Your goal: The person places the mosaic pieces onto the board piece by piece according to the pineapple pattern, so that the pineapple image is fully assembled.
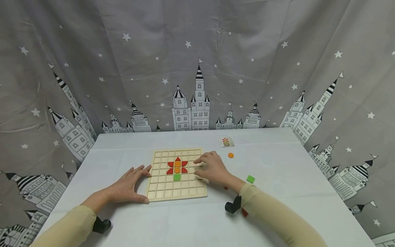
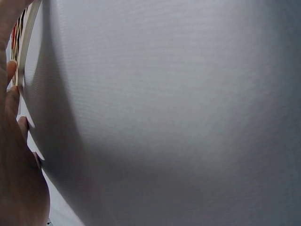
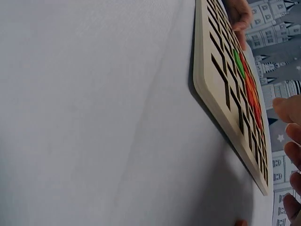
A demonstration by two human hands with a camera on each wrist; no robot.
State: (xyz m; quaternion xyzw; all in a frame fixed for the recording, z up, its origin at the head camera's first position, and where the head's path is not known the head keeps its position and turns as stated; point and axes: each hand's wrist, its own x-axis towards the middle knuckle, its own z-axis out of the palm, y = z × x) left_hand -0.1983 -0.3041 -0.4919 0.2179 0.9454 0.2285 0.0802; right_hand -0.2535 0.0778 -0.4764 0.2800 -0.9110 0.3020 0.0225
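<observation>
A pale wooden grid board (image 1: 160, 195) lies on the table. Set in its squares are a red triangle (image 1: 177, 159), several red petal-shaped pieces (image 1: 184, 170), an orange square (image 1: 177, 164), an orange disc (image 1: 177, 170) and a green square (image 1: 177, 177). My left hand (image 1: 128, 185) rests at the board's left side, fingers spread, with fingertips and thumb at the edge. Over the right part of the board hovers my right hand (image 1: 213, 168), its fingers loosely bent. In the right wrist view the thumb (image 3: 284, 109) and fingers stand apart with nothing between them.
Right of the board lie a loose orange disc (image 1: 230, 155) and a green tile (image 1: 250, 179). Red pieces (image 1: 244, 212) show partly from behind the right forearm. A small pattern card (image 1: 226, 141) lies farther back. A grey castle-print curtain (image 1: 247, 51) hangs behind the table.
</observation>
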